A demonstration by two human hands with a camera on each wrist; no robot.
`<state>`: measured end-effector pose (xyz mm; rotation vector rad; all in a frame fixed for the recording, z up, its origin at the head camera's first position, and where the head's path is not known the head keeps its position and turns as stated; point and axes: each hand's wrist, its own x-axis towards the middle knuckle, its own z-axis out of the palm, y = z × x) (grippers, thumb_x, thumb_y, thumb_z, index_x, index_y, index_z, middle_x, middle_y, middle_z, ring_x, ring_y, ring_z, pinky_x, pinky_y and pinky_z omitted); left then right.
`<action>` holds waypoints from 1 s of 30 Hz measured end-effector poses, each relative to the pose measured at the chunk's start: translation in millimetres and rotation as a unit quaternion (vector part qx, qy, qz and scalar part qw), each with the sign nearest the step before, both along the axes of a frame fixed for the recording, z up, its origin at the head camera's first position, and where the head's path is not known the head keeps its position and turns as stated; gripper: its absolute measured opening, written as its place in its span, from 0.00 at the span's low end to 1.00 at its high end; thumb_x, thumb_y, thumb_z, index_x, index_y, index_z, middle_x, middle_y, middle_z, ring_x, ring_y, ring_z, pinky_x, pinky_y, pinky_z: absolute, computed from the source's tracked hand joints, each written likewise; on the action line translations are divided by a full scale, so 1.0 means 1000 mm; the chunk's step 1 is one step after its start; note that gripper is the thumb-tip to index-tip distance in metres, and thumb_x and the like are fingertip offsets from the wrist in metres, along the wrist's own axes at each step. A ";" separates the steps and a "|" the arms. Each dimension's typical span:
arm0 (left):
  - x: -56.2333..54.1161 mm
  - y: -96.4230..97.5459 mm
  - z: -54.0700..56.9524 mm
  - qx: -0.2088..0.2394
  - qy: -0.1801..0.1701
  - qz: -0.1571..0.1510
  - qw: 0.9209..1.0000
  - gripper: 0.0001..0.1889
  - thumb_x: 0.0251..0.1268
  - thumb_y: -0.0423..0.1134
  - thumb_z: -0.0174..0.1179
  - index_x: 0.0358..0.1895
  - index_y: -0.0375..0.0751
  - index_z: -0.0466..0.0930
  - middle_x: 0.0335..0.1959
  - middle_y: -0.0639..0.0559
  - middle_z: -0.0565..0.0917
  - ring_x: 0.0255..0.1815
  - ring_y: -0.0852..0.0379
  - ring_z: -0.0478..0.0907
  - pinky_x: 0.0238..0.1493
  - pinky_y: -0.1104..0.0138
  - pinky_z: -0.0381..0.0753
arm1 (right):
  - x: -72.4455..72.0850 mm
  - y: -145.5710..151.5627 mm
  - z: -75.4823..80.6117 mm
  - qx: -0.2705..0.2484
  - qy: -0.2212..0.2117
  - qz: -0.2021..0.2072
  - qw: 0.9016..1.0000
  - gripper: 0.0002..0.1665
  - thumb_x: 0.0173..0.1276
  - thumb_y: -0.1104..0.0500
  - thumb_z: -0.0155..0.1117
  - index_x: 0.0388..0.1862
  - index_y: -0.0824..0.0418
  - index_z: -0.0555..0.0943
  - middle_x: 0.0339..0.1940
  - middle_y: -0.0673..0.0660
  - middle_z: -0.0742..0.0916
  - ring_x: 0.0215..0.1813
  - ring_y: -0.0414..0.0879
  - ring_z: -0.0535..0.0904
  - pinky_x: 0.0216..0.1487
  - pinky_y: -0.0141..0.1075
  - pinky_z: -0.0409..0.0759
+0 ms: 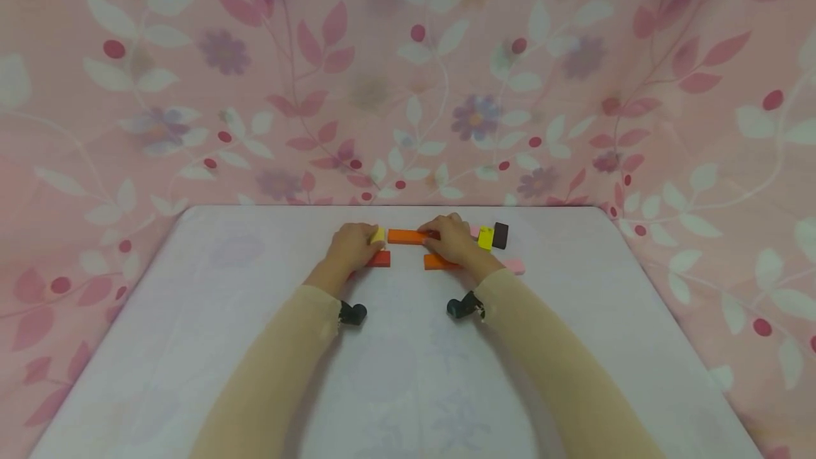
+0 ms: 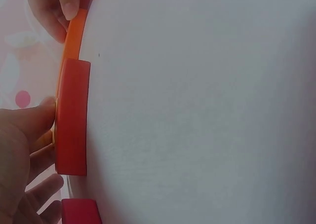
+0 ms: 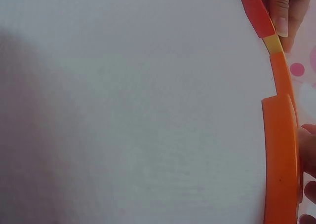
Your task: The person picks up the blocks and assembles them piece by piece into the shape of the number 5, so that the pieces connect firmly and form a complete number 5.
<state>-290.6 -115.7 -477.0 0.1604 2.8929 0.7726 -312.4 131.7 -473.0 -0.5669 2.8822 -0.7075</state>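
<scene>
Toward the back of the table, my left hand (image 1: 352, 245) pinches a yellow block (image 1: 379, 234); in the right wrist view this yellow block (image 3: 272, 44) shows between a red and an orange one. My right hand (image 1: 449, 238) holds the right part of a long orange block (image 1: 404, 236), whose left end lies close to the yellow block. In front of the left hand lies a red block (image 2: 73, 118), partly covered in the head view. A second orange block (image 3: 281, 165) lies in front of the right hand.
To the right of my right hand are a yellow-green block (image 1: 486, 238), a dark brown block (image 1: 501, 236) and pink blocks, one nearer (image 1: 513, 266). A crimson block (image 2: 81, 211) shows in the left wrist view. Behind the white table (image 1: 395, 374) hangs a floral curtain (image 1: 382, 91).
</scene>
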 end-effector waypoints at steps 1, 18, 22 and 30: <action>0.001 0.000 0.000 0.000 0.004 -0.002 1.000 0.30 0.70 0.51 0.62 0.72 0.45 0.72 0.69 0.45 0.74 0.69 0.42 0.67 0.71 0.48 0.62 | 0.000 0.001 0.000 0.001 0.000 0.000 1.000 0.18 0.74 0.51 0.63 0.61 0.46 0.83 0.55 0.50 0.83 0.58 0.50 0.66 0.58 0.45 0.63; 0.008 0.011 -0.002 -0.004 0.046 -0.010 0.999 0.27 0.71 0.49 0.62 0.68 0.40 0.75 0.64 0.45 0.79 0.67 0.44 0.71 0.71 0.52 0.63 | -0.004 0.005 0.002 -0.010 -0.006 0.007 1.000 0.17 0.74 0.52 0.64 0.60 0.47 0.85 0.52 0.50 0.83 0.56 0.50 0.66 0.56 0.46 0.62; 0.008 0.013 -0.001 -0.004 0.047 -0.008 0.999 0.28 0.71 0.49 0.62 0.68 0.39 0.75 0.64 0.44 0.79 0.66 0.43 0.71 0.71 0.52 0.63 | -0.005 0.006 0.002 -0.009 -0.009 0.008 1.000 0.18 0.74 0.51 0.63 0.60 0.47 0.84 0.51 0.50 0.82 0.56 0.50 0.66 0.57 0.46 0.63; 0.007 0.014 -0.002 -0.019 0.079 -0.017 0.997 0.26 0.70 0.48 0.62 0.67 0.39 0.76 0.63 0.43 0.79 0.65 0.41 0.73 0.68 0.49 0.65 | -0.009 0.007 0.004 -0.001 -0.009 0.014 1.000 0.18 0.74 0.51 0.62 0.61 0.46 0.84 0.51 0.50 0.83 0.55 0.51 0.66 0.57 0.46 0.63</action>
